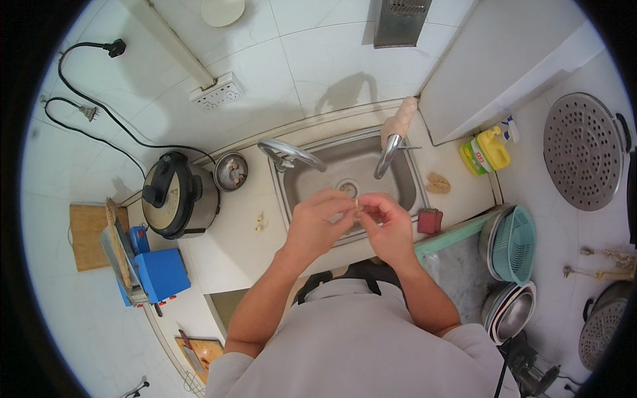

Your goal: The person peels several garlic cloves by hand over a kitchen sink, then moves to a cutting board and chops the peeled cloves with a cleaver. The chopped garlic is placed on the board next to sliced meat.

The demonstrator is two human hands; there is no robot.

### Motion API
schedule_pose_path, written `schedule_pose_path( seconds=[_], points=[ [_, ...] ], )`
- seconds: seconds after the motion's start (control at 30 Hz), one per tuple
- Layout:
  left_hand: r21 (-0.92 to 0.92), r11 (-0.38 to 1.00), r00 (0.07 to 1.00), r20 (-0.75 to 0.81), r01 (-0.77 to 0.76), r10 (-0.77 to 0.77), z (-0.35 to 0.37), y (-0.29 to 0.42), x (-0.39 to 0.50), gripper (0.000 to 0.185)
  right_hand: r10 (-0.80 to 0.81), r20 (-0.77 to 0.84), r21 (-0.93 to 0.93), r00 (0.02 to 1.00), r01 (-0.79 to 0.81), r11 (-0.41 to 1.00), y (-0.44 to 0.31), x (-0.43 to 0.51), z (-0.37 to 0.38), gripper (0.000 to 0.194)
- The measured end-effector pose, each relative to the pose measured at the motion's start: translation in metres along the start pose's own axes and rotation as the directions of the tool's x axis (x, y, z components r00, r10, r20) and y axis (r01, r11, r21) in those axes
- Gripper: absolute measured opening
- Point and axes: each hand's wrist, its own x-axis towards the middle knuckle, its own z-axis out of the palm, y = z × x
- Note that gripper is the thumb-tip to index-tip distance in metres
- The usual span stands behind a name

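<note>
Over the near edge of the steel sink (328, 184), my left hand (321, 224) and my right hand (388, 224) meet at the fingertips. Between them they pinch a small pale piece (357, 204), perhaps a garlic clove. Two small pale pieces, which look like garlic cloves (259, 228), lie on the white counter to the left of the sink. Farther back, a round metal bowl (230, 171) holds several pale brownish bits. One curved chrome faucet (293, 151) reaches over the sink from the left; another faucet (388, 156), partly wrapped in cloth, stands at its back right.
A pressure cooker (181, 199) stands at the left. Right of the sink are a brown scrubber (438, 183), a red sponge (430, 221) and a yellow detergent bottle (485, 151). A teal basket (515, 246) and stacked basins (512, 311) are lower right. A knife lies on a cutting board (211, 349) at lower left.
</note>
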Motion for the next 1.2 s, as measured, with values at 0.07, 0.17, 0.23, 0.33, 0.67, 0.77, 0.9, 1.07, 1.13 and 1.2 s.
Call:
schedule_pose_path(
  seconds=[0.07,0.17,0.23,0.33,0.67,0.77,0.9,1.07,1.13,1.2],
  points=[
    [0.016,1.000,1.000,-0.006,-0.015,0.015,0.000,-0.001,-0.001,0.012,-0.033,-0.006,-0.033,0.999,0.032,0.999,-0.006,-0.001,0.000,0.026],
    [0.033,0.999,0.999,0.005,-0.038,0.038,-0.003,0.002,0.000,0.012,-0.069,-0.008,-0.067,0.998,0.069,0.995,-0.010,-0.003,-0.001,0.026],
    [0.019,0.999,0.999,0.013,-0.029,0.029,-0.005,0.004,-0.001,0.012,-0.080,-0.009,-0.077,0.997,0.079,0.994,-0.010,-0.004,-0.001,0.026],
    [0.010,1.000,1.000,0.025,-0.018,0.018,-0.007,0.006,-0.001,0.011,-0.090,-0.007,-0.086,0.996,0.089,0.992,-0.010,-0.006,-0.001,0.026],
    [-0.067,0.998,1.000,-0.014,-0.020,0.019,-0.004,0.006,-0.007,0.013,-0.139,-0.005,-0.051,0.990,0.138,0.989,-0.017,-0.014,0.003,0.027],
    [-0.161,0.986,0.997,-0.045,0.049,-0.057,-0.003,0.006,-0.007,0.014,-0.060,0.020,0.120,0.998,0.057,0.991,-0.015,-0.016,0.006,0.029],
    [-0.131,0.971,0.974,-0.079,0.202,-0.213,-0.011,0.007,-0.006,0.008,0.074,0.049,0.365,0.996,-0.086,0.927,-0.015,-0.014,0.008,0.029],
    [-0.159,0.966,0.973,-0.074,0.204,-0.217,-0.008,-0.009,-0.011,0.006,0.139,0.110,0.346,0.984,-0.169,0.923,-0.013,-0.008,0.004,0.025],
    [-0.178,0.969,0.982,-0.047,0.173,-0.184,-0.010,-0.003,-0.009,0.005,0.152,0.107,0.340,0.983,-0.180,0.923,-0.011,-0.007,0.004,0.025],
    [-0.254,0.945,0.976,-0.019,0.207,-0.219,-0.010,-0.001,-0.009,0.005,0.148,0.096,0.344,0.984,-0.172,0.923,-0.010,-0.007,0.006,0.025]
  ],
)
